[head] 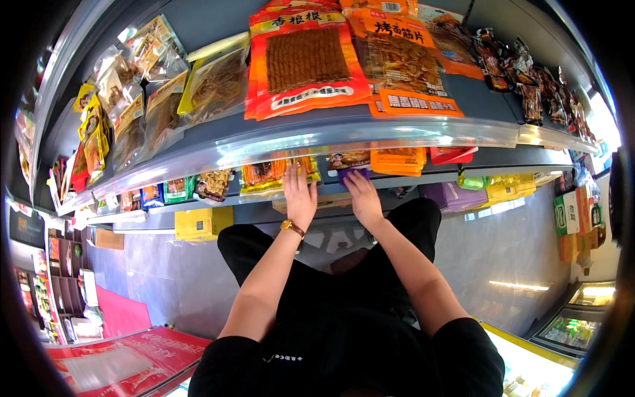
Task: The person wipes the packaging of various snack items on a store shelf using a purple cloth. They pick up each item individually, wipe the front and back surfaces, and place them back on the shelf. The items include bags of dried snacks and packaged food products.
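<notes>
On the lower shelf, my left hand (pixel 300 196) lies with its fingertips on orange and yellow snack packets (pixel 265 173); whether it grips them I cannot tell. My right hand (pixel 363 201) presses a folded purple cloth (pixel 353 177) near the shelf's front edge, its fingers over the cloth. Just behind the cloth lies a clear-windowed snack packet (pixel 349 160). An orange packet stack (pixel 398 160) is to the right of it, and a pouch of pale brown snacks (pixel 212 186) sits left of my left hand.
The upper shelf's clear plastic front strip (pixel 367 136) overhangs my fingertips. Above it lie large red snack bags (pixel 307 64) and orange bags (pixel 404 59). Below the shelves are a yellow carton (pixel 201 223) at left and a purple carton (pixel 454 196) at right. A red-topped chest (pixel 124 362) stands lower left.
</notes>
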The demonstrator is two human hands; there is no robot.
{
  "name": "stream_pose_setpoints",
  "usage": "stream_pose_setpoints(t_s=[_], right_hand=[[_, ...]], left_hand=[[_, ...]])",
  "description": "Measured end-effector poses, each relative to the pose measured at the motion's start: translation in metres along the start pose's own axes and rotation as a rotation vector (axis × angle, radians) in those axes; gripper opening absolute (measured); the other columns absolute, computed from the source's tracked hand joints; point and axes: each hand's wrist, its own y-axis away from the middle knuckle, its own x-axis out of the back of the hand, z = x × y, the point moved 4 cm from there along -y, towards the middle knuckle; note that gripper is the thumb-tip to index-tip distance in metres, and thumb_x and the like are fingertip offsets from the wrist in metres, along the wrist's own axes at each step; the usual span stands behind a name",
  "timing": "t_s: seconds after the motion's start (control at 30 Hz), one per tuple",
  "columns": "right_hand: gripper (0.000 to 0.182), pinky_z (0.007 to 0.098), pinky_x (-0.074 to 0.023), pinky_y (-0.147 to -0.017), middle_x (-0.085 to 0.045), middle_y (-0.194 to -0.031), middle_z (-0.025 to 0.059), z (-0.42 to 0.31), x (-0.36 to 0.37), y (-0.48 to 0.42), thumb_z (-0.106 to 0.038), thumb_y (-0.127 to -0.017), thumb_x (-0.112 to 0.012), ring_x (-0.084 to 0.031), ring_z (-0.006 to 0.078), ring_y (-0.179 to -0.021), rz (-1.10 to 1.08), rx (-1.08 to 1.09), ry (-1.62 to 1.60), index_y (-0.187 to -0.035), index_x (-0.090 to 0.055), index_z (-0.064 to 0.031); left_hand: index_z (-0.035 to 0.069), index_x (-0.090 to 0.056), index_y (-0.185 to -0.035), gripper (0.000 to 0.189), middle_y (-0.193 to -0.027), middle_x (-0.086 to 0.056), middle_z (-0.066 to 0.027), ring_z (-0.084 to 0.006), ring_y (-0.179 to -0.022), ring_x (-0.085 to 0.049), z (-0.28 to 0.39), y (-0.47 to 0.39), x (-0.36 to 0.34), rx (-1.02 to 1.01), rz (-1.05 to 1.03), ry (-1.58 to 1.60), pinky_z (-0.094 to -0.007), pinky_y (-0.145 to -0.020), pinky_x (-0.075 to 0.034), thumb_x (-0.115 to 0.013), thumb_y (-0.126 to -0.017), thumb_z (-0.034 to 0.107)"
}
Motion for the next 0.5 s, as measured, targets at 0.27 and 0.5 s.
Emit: stream_pose_setpoints(t_s=[0.27, 0.5], right_hand=[[0.045, 0.0428, -0.0421, -0.103, -0.055, -0.129, 0.0169, 0.013, 0.040, 0.005, 0.009, -0.077, -0.053, -0.050, 0.0359, -0.124, 0.292, -0.117, -0.214, -0.120, -0.059, -0.0025], [0.040, 0.0392, -0.0427, -0.102, -0.056, -0.129, 0.0189, 0.000, 0.050, 0.039, 0.011, -0.083, -0.050, -0.053, 0.0371, -0.121, 0.302, -0.274, -0.481, -0.119, -0.060, -0.0014]], left_hand=[[0.000, -0.060, -0.113, 0.028, -0.112, -0.065, -0.0133, -0.0282, -0.097, -0.066, 0.080, -0.072, -0.086, 0.511, -0.640, 0.884, -0.0344, -0.088, -0.052, -0.056, -0.099, 0.025], [0.005, -0.055, -0.116, 0.027, -0.109, -0.066, -0.0108, -0.0224, -0.100, -0.066, 0.125, -0.097, -0.159, 1.221, -0.547, 1.551, -0.0309, -0.089, -0.056, -0.055, -0.100, 0.026]])
